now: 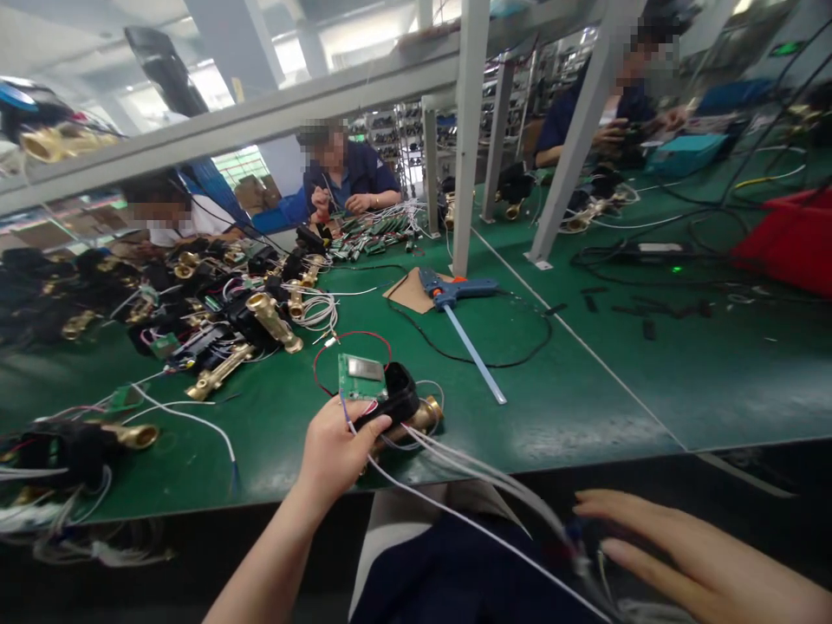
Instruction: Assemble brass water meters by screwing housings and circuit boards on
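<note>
My left hand (334,446) is closed at the near table edge around the black housing (399,394) of a brass meter body (425,418). A green circuit board (351,377) with a small grey display stands against the housing, just above my fingers. Red and white wires run from these parts. Several white cables (481,472) trail from the meter down to the right, past the table edge. My right hand (669,542), slightly blurred, is beside those cables over my lap. Its fingers are stretched out with the thumb apart, and the cables pass in front of the fingertips.
A blue glue gun (471,290) with a long glue stick (474,355) lies beyond the meter, partly on cardboard (412,293). Brass meters (273,321) with wires crowd the left. Metal posts (469,139) stand mid-table. A red bin (796,238) is at right. Several co-workers sit opposite.
</note>
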